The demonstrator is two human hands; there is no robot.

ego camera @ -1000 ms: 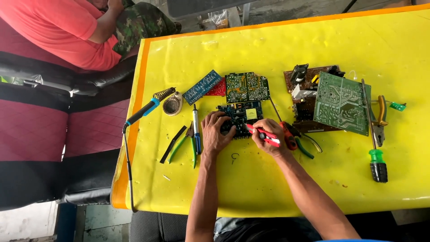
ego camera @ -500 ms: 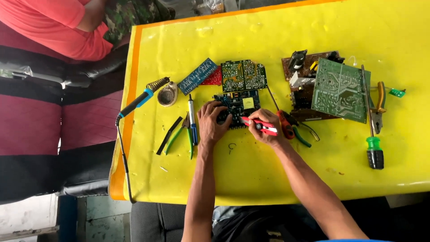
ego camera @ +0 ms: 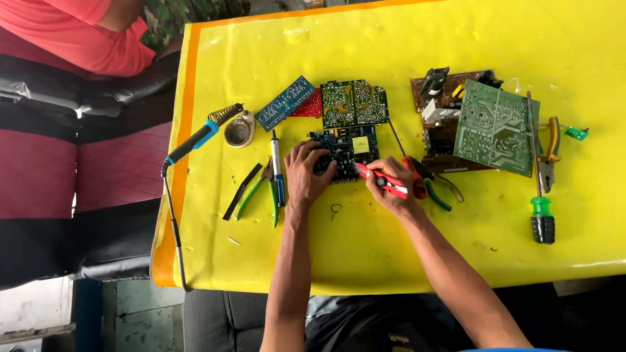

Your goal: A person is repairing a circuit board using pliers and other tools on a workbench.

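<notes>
1. Your left hand (ego camera: pixel 305 175) lies flat, fingers spread over the left edge of the small dark-blue circuit board with a yellow square part (ego camera: pixel 345 148), pinning it to the yellow plastic-covered table (ego camera: pixel 391 261) so that it cannot slide.
2. Your right hand (ego camera: pixel 390 186) is closed around a red-handled hand tool (ego camera: pixel 383 182); its tip points at the board's lower right edge, apparently so you can work on a part there. Whether the tip touches the board, you cannot tell.
3. The board sits at the table's middle, just below a green circuit board (ego camera: pixel 354 103) and a blue strip board (ego camera: pixel 284 103).
4. The blue-handled soldering iron (ego camera: pixel 199 137) lies to your left, beside green-handled pliers (ego camera: pixel 261 186).
5. A green-and-black screwdriver (ego camera: pixel 541 218) lies well apart on the right.
</notes>
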